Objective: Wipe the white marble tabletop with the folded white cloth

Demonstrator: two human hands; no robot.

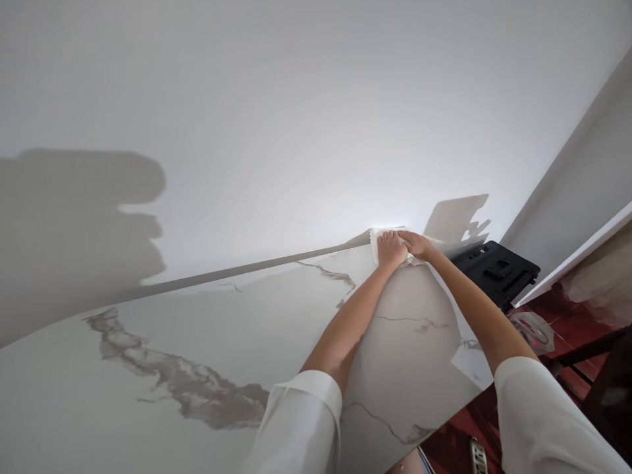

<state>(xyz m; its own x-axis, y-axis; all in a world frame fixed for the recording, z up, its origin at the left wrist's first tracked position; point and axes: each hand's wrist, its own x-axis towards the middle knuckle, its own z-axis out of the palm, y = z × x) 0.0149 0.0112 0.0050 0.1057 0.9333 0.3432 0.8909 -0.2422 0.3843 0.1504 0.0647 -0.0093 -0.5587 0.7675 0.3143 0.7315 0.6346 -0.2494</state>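
A white cloth (pixel 375 242) with a crinkled edge lies at the far edge of the marble-patterned tabletop (pixel 296 329), close against the wall. My left hand (pixel 392 250) presses on it with the fingers curled. Right beside it, touching, my right hand (pixel 417 244) grips the cloth's right part. Both arms reach forward across the table, and some of the cloth is hidden beneath the hands.
A white wall (pixel 296 131) rises behind the table, with shadows on it. Past the table's right end stands a black case (pixel 498 270). A clear plastic bag (pixel 532 331) and dark wooden furniture (pixel 587 355) are over the red floor.
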